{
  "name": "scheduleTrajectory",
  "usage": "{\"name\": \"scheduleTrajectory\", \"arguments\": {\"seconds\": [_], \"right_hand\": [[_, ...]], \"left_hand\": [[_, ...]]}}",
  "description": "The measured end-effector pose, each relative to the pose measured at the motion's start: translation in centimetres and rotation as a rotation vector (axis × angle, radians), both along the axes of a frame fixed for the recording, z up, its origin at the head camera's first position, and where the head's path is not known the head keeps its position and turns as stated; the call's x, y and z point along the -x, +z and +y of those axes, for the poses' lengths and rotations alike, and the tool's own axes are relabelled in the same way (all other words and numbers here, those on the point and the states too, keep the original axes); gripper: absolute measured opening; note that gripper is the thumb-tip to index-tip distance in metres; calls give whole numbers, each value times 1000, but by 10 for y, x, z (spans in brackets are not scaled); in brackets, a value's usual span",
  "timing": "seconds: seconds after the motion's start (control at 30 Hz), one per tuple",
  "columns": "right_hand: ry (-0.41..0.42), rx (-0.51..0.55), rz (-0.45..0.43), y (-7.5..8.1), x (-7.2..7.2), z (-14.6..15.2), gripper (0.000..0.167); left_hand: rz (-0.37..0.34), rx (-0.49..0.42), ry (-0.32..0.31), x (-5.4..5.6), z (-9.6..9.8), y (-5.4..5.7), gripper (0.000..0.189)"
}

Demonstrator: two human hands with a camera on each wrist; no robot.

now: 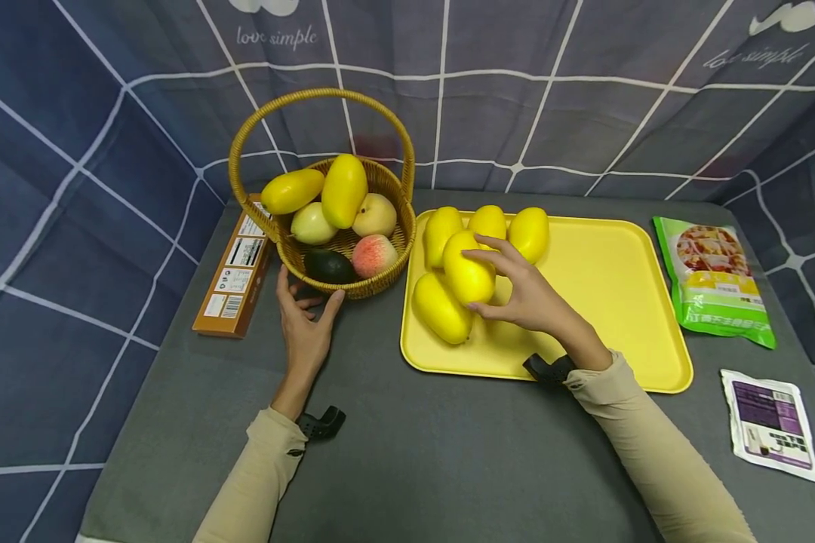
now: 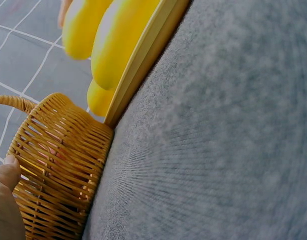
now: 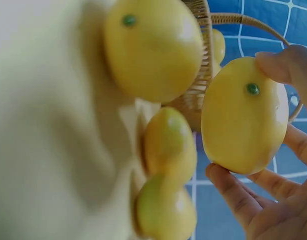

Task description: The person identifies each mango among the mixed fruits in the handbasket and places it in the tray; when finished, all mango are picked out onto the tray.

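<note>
My right hand holds a yellow mango between thumb and fingers, over the left part of the yellow tray. In the right wrist view the held mango shows a green stem spot and stands apart from the others. Another mango lies at the tray's front left, and three more stand along its back edge. My left hand touches the near side of a wicker basket, its thumb at the rim. Inside are two mangoes, a peach, a dark green avocado and pale round fruit.
A brown box with labels lies left of the basket, partly behind it. Right of the tray lie a green food packet and a white and purple pouch. A grid-patterned cloth hangs behind the grey table.
</note>
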State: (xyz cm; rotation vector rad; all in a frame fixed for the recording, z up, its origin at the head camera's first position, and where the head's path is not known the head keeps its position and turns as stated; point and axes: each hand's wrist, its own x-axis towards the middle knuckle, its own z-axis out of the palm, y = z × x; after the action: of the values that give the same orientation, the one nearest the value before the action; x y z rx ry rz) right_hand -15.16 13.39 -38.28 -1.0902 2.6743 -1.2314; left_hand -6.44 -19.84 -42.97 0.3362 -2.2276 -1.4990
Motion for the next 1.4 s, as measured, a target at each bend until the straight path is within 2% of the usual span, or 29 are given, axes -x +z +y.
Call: {"name": "scheduleTrajectory", "arguments": {"seconds": [0.1,0.27,0.53,0.87,1.4], "right_hand": [[-7,-11,-1,-9,-4,10,72],[-3,-41,-33,-21,-12,20,72],[1,-59,-31,-29,-23,27,73],[-9,-59,-77,-36,-34,29,73],[-52,-54,-80,-40,-40,30,76]], "left_hand": [[-6,5,9,3,-7,-14,93],[-15,20,15,3,-11,-19,93],[-13,14,4,2,-12,-20,92],[-11,23,-1,3,-11,-21,92],[-5,29,7,5,-8,-21,92]]}}
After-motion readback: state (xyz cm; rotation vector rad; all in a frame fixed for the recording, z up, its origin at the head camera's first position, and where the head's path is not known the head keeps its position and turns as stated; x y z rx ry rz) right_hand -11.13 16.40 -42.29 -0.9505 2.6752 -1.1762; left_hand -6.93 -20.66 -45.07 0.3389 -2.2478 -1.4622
